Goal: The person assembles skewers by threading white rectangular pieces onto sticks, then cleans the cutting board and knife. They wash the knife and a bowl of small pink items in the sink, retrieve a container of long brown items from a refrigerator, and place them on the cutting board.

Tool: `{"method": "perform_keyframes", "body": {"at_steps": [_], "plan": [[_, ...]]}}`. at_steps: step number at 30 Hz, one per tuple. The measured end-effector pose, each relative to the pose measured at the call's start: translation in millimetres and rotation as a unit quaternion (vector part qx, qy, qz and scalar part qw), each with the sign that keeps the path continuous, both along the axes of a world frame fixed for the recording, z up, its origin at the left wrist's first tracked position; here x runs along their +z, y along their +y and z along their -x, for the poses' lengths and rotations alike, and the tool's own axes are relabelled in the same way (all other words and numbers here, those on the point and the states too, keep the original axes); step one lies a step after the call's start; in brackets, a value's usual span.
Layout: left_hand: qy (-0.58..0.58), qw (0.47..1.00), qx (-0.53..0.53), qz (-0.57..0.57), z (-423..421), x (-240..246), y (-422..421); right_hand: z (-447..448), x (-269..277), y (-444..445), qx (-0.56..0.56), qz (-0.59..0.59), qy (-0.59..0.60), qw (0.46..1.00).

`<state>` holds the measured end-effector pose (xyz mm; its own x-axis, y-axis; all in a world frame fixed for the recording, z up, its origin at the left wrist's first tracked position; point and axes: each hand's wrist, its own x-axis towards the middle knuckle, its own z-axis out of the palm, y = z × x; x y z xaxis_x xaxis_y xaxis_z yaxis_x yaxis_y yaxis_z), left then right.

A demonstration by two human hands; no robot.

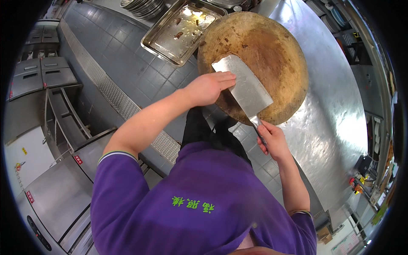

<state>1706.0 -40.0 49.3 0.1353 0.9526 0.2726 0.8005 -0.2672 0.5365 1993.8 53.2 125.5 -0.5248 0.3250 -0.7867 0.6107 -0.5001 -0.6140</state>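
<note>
A Chinese cleaver [244, 84] lies with its broad blade flat over a round wooden chopping block [280, 70]. Its metal handle is in the fist of my right hand [274, 140], just off the block's near edge. My left hand [212, 87] lays its extended fingers on the left edge of the blade. The left thumb and palm are hidden, so a grip cannot be made out. A thin brown strip, perhaps meat [224, 56], shows along the blade's far end; whatever lies beneath the steel is covered.
A shallow metal tray [159, 47] holding liquid and brown scraps adjoins the block's left side. Stacked metal dishes [143, 9] stand beyond it. The block rests by a shiny steel worktop [331, 134] on the right. Steel cabinets [59, 188] line the left, beyond the tiled floor [124, 41].
</note>
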Motion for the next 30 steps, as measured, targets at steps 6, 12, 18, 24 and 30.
{"method": "perform_keyframes", "body": {"at_steps": [6, 12, 18, 24, 30], "plan": [[-0.043, 0.994, -0.078, 0.055, -110, 5, -64, -123, 13, -58, 0.042, -0.014, -0.064, 0.997], [-0.016, 0.993, -0.053, 0.103, 8, 10, -25, -12, 1, -39, 0.045, -0.023, -0.007, 0.999], [0.008, 0.991, -0.128, 0.048, -39, 3, -10, -64, 34, -27, 0.048, -0.043, -0.053, 0.996], [0.005, 0.985, -0.172, 0.023, -171, -5, 9, -189, 20, -24, 0.000, -0.077, -0.173, 0.982], [0.052, 0.992, 0.007, 0.115, -40, 3, 45, -31, -14, 85, 0.137, -0.094, -0.074, 0.983]]}}
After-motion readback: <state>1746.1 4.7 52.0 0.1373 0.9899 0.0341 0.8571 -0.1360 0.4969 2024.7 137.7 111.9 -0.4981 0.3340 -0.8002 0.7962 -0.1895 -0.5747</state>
